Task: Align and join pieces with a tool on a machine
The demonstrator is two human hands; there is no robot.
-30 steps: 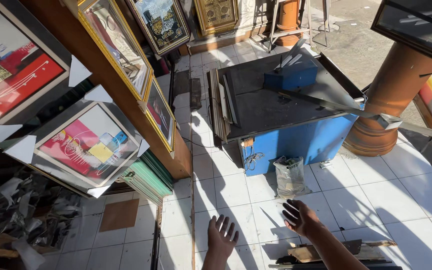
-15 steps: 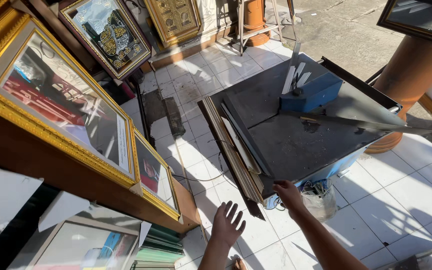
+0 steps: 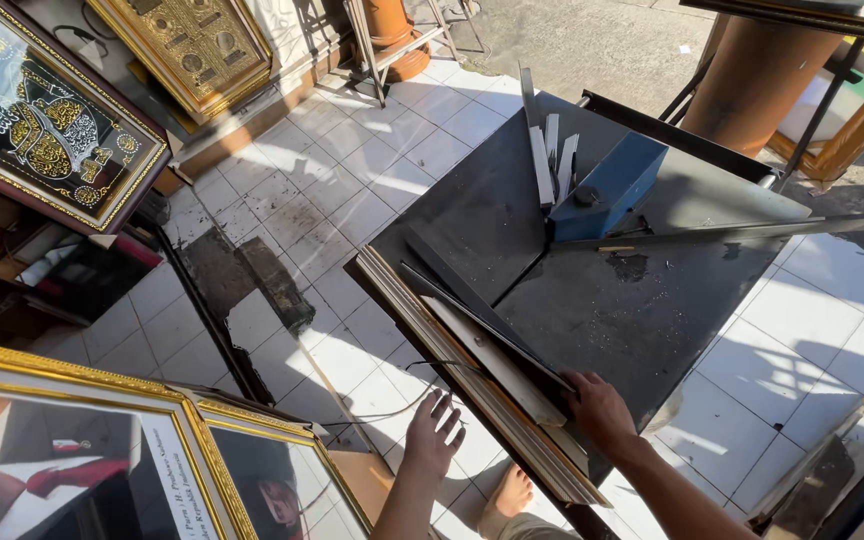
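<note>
A dark metal table [image 3: 592, 310] carries a blue cutter block [image 3: 607, 187]. Pale frame mouldings [image 3: 482, 385] lie along its near edge; the right hand [image 3: 600, 408] grips their end. The left hand [image 3: 432, 440] hovers spread.

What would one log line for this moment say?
right hand: on frame strips at dark table | left hand: open, fingers spread, holding nothing | blue cutter: untouched
</note>
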